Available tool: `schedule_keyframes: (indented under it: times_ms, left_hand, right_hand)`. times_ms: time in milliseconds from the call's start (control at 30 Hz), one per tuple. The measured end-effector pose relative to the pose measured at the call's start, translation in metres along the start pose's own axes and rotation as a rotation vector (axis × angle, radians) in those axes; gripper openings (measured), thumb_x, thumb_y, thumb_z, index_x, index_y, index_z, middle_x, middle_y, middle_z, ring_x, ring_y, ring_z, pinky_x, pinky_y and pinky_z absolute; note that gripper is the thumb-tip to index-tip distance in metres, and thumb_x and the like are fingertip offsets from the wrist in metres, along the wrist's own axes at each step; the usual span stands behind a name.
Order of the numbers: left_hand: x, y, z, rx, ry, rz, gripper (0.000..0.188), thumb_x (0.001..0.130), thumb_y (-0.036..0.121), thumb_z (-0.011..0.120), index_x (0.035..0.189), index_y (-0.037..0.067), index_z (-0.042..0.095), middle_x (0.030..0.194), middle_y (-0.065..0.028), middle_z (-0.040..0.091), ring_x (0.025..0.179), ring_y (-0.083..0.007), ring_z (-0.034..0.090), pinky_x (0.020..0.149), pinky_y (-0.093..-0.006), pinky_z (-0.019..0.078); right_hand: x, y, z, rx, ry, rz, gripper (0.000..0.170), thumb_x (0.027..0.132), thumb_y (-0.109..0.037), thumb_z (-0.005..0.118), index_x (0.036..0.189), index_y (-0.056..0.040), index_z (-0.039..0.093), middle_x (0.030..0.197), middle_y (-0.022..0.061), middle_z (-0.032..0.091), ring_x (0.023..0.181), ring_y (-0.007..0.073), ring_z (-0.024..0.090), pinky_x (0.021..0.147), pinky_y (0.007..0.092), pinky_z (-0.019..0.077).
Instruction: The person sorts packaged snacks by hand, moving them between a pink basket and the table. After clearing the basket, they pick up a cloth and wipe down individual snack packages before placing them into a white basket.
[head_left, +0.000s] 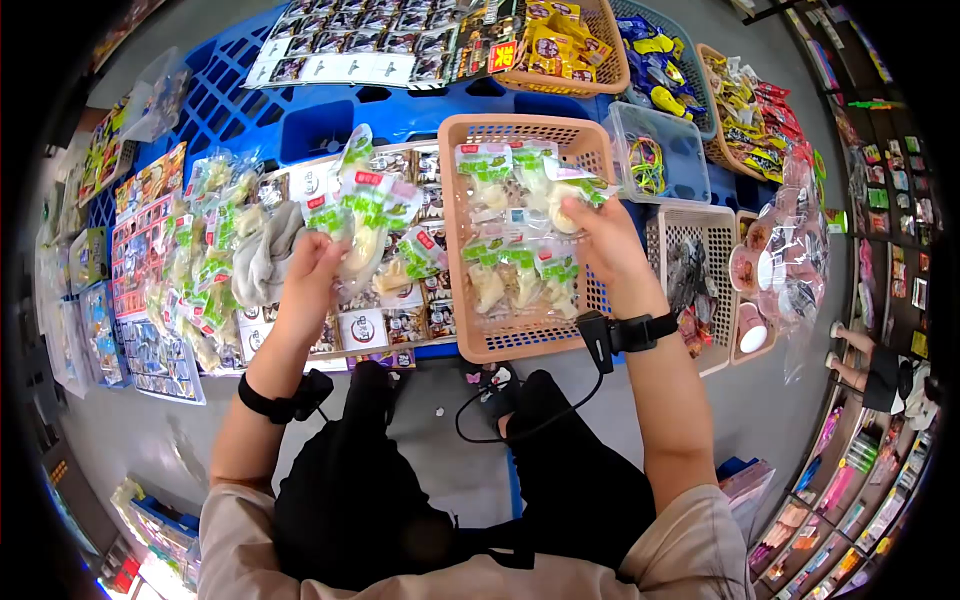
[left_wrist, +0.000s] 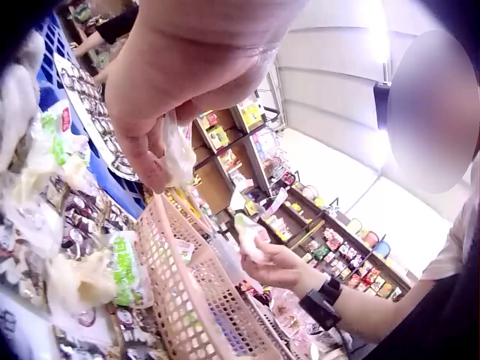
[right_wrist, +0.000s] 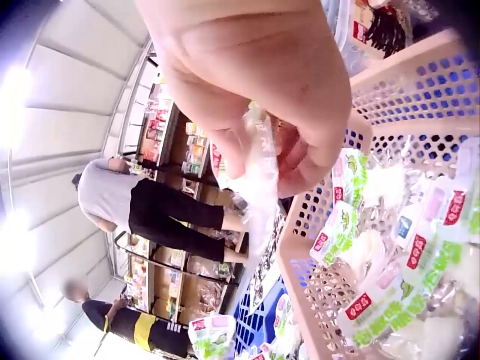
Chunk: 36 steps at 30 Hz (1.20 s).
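My left hand (head_left: 316,268) pinches a clear snack packet (head_left: 366,243) with a green-and-white label and pale pieces inside, left of the peach basket (head_left: 456,250). Over the basket's right side, my right hand (head_left: 612,245) holds another such packet (head_left: 566,208) between thumb and fingers. Several similar packets (head_left: 488,285) lie in the basket in two rows. In the right wrist view, the held packet (right_wrist: 259,187) hangs from the fingertips beside the basket wall. One loose packet (head_left: 393,275) lies on the printed sheets between the left hand and the basket.
A heap of similar packets (head_left: 205,265) and a grey cloth (head_left: 268,255) lie at left. Behind are a blue crate (head_left: 230,85) and a basket of yellow packets (head_left: 570,45). A clear box (head_left: 690,170) and a pale basket (head_left: 655,225) stand at right. Shelves (head_left: 890,200) line the aisle.
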<state>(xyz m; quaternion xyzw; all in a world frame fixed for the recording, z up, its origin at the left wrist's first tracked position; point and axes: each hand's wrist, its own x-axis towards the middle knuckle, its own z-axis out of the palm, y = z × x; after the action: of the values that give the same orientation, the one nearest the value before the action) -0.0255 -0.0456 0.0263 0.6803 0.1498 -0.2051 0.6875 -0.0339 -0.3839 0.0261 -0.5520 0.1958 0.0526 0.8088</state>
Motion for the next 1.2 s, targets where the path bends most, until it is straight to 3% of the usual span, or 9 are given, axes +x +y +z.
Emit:
schedule_keyframes:
  times_ms: [167, 300, 367, 433, 533, 833, 900, 1067, 1200]
  left_hand:
    - [0.022, 0.022, 0.061, -0.254, -0.171, -0.049, 0.043, 0.084, 0.001, 0.044, 0.12, 0.014, 0.024, 0.109, -0.0168, 0.05, 0.085, -0.0226, 0.057, 0.07, -0.0342, 0.0517]
    - [0.056, 0.0, 0.114, 0.409, -0.413, 0.543, 0.032, 0.085, 0.001, 0.038, 0.115, 0.009, 0.042, 0.101, -0.0088, 0.052, 0.088, -0.0167, 0.053, 0.072, -0.0302, 0.0462]
    - [0.052, 0.006, 0.137, 0.614, -0.505, 0.752, 0.028, 0.085, 0.003, 0.038, 0.112, 0.007, 0.048, 0.101, -0.0074, 0.052, 0.09, -0.0166, 0.052, 0.077, -0.0316, 0.0437]
    - [0.032, 0.023, 0.154, -0.317, -0.647, -0.132, 0.026, 0.084, 0.013, 0.044, 0.108, 0.006, 0.053, 0.096, -0.006, 0.055, 0.086, -0.0159, 0.052, 0.078, -0.0315, 0.0405]
    - [0.02, 0.044, 0.154, -0.483, -0.563, -0.25, 0.031, 0.087, 0.028, 0.046, 0.106, 0.005, 0.054, 0.092, -0.0019, 0.056, 0.086, -0.014, 0.052, 0.075, -0.0313, 0.0415]
    - [0.038, 0.042, 0.142, -0.256, -0.584, -0.203, 0.023, 0.079, 0.013, 0.063, 0.098, 0.004, 0.054, 0.09, -0.002, 0.058, 0.083, -0.0115, 0.056, 0.072, -0.0254, 0.0452]
    - [0.043, 0.038, 0.145, -0.239, -0.519, -0.222, 0.019, 0.078, 0.007, 0.063, 0.095, 0.004, 0.054, 0.089, -0.0024, 0.058, 0.081, -0.0103, 0.055, 0.072, -0.0246, 0.0447]
    - [0.053, 0.025, 0.153, 0.015, -0.552, 0.194, 0.016, 0.077, 0.002, 0.06, 0.092, 0.002, 0.054, 0.084, -0.0033, 0.059, 0.072, -0.009, 0.053, 0.062, -0.0235, 0.044]
    - [0.056, 0.022, 0.155, 0.277, -0.44, 0.261, 0.023, 0.078, 0.0, 0.057, 0.101, 0.004, 0.054, 0.09, -0.0009, 0.058, 0.081, -0.0072, 0.052, 0.071, -0.0218, 0.0423]
  right_hand:
    - [0.004, -0.007, -0.018, -0.302, 0.091, -0.122, 0.035, 0.076, -0.003, 0.061, 0.108, -0.0004, 0.047, 0.097, 0.0084, 0.059, 0.087, 0.0169, 0.058, 0.075, 0.0302, 0.0468]
    - [-0.017, -0.007, 0.026, -0.581, 0.406, -0.263, 0.035, 0.071, -0.007, 0.063, 0.101, 0.0017, 0.047, 0.092, 0.0136, 0.058, 0.082, 0.0211, 0.056, 0.07, 0.0322, 0.0448]
    - [-0.018, 0.001, 0.036, -1.131, 0.44, -0.879, 0.037, 0.067, -0.004, 0.062, 0.101, 0.0001, 0.048, 0.091, 0.0174, 0.052, 0.086, 0.0291, 0.051, 0.077, 0.0388, 0.041]
    - [-0.028, 0.002, 0.043, -1.181, 0.336, -0.883, 0.043, 0.062, -0.003, 0.063, 0.103, -0.0021, 0.047, 0.095, 0.0184, 0.045, 0.091, 0.0354, 0.043, 0.081, 0.0434, 0.0367]
    - [-0.036, 0.009, 0.048, -1.387, 0.175, -1.015, 0.047, 0.063, -0.009, 0.066, 0.106, -0.0041, 0.048, 0.108, 0.0158, 0.04, 0.098, 0.0372, 0.039, 0.084, 0.0446, 0.0355]
    - [-0.039, 0.008, 0.018, -0.73, -0.045, -0.542, 0.054, 0.067, -0.021, 0.073, 0.109, -0.0022, 0.045, 0.111, 0.0167, 0.041, 0.106, 0.0279, 0.042, 0.087, 0.037, 0.0365]
    - [-0.038, 0.013, 0.016, -0.746, -0.012, -0.61, 0.055, 0.064, -0.019, 0.075, 0.105, -0.0013, 0.045, 0.095, 0.013, 0.049, 0.09, 0.0197, 0.051, 0.077, 0.0312, 0.0421]
    - [-0.04, 0.001, 0.02, -0.282, -0.075, 0.094, 0.038, 0.07, -0.018, 0.072, 0.092, -0.0021, 0.046, 0.059, -0.0022, 0.044, 0.054, 0.0055, 0.044, 0.049, 0.0216, 0.037]
    - [-0.038, 0.014, 0.018, -0.749, -0.067, -0.084, 0.029, 0.075, -0.016, 0.067, 0.092, -0.004, 0.048, 0.057, -0.0044, 0.043, 0.052, 0.0059, 0.043, 0.048, 0.0213, 0.0365]
